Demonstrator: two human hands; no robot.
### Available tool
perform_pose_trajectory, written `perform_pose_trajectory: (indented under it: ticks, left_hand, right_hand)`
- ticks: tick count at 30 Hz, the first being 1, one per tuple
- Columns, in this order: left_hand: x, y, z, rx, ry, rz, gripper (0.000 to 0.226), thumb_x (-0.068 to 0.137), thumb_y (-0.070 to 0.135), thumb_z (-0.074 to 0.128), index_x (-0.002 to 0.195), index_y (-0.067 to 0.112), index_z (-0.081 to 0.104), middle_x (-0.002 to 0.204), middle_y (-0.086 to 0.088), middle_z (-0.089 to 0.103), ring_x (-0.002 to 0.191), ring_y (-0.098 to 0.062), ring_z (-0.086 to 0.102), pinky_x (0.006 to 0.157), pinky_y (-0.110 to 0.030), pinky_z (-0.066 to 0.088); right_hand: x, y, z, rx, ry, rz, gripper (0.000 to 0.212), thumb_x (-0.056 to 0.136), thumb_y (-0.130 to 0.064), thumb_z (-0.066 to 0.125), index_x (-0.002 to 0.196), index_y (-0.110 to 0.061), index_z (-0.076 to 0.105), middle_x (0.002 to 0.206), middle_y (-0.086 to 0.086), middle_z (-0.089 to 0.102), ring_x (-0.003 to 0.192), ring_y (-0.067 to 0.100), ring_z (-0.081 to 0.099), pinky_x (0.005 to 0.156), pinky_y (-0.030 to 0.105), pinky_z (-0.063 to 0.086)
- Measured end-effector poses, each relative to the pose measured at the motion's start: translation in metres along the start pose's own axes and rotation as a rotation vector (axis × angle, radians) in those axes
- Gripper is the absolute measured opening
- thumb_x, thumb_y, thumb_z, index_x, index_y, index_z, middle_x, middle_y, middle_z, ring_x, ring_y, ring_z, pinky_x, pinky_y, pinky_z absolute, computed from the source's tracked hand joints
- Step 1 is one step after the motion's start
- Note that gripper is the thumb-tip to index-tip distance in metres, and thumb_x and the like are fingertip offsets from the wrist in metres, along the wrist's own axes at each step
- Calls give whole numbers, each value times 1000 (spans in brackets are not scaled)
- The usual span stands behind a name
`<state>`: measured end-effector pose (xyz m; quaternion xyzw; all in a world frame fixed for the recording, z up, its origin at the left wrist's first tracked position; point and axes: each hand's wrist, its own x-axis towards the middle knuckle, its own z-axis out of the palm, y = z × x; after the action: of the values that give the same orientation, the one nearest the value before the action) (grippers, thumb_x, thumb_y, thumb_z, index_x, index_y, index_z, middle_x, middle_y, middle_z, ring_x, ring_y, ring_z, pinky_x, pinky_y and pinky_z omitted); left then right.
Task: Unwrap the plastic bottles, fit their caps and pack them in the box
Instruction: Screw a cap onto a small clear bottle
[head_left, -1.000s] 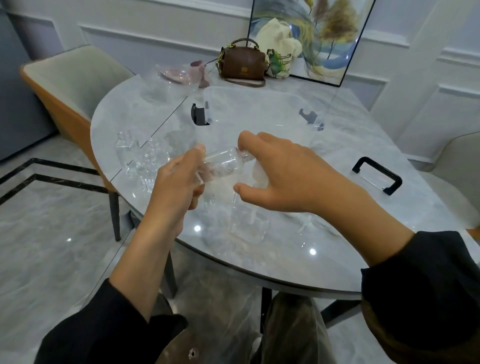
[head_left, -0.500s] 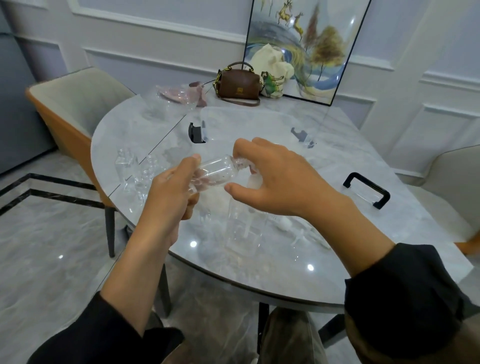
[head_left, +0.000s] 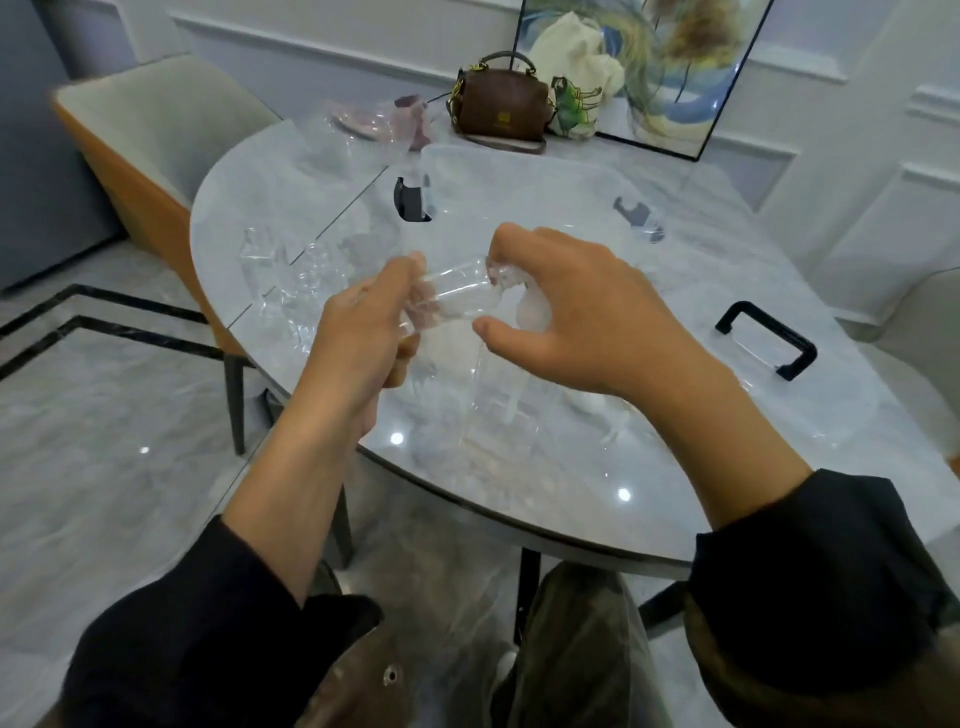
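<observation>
A small clear plastic bottle (head_left: 457, 296) lies on its side in the air above the table's near edge. My left hand (head_left: 363, 332) grips its base end. My right hand (head_left: 566, 312) curls over its neck end, fingertips pinching there; what they pinch is hidden by the fingers. Behind the hands stands a large clear box (head_left: 519, 176) with black latches. Its clear lid (head_left: 810, 395) with a black handle (head_left: 763, 338) lies flat to the right. More clear bottles (head_left: 291, 275) in wrapping lie at the left of the table. Another clear bottle (head_left: 493, 410) stands below my hands.
The round marble table (head_left: 675, 499) has a brown handbag (head_left: 501, 104), a cream cloth bag (head_left: 576, 78) and a framed picture (head_left: 675, 67) at the back. Crumpled wrapping with something pink (head_left: 379, 124) lies far left. An orange-backed chair (head_left: 135, 135) stands left, another chair (head_left: 930, 317) right.
The view shifted a little. Both hands stay on the bottle; my right hand's fingers have shifted slightly at the neck.
</observation>
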<state>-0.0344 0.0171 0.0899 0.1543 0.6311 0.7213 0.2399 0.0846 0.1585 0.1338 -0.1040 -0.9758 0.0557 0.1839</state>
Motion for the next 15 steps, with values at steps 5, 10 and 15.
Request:
perform_pose_trajectory:
  ticks: [5, 10, 15]
  left_hand:
    - [-5, 9, 1, 16, 2, 21, 32, 99, 45, 60, 77, 22, 58, 54, 11, 47, 45, -8, 35, 45, -24, 26]
    - [-7, 13, 0, 64, 26, 34, 30, 97, 49, 60, 79, 25, 63, 75, 1, 53, 56, -10, 39, 48, -25, 30]
    - [-3, 3, -2, 74, 43, 46, 32, 96, 47, 61, 73, 26, 59, 75, 2, 53, 51, -9, 37, 45, -24, 28]
  right_hand:
    - [5, 0, -14, -25, -4, -5, 40, 88, -62, 59, 115, -33, 50, 93, -8, 57, 86, 21, 57, 73, 42, 53]
    - [10, -2, -14, -40, 0, 10, 44, 86, -65, 57, 114, -31, 53, 93, -10, 59, 85, 21, 59, 76, 49, 57]
    - [-1, -1, 4, -109, 79, 21, 47, 86, -64, 55, 116, -28, 52, 102, -4, 62, 88, 25, 57, 72, 39, 48]
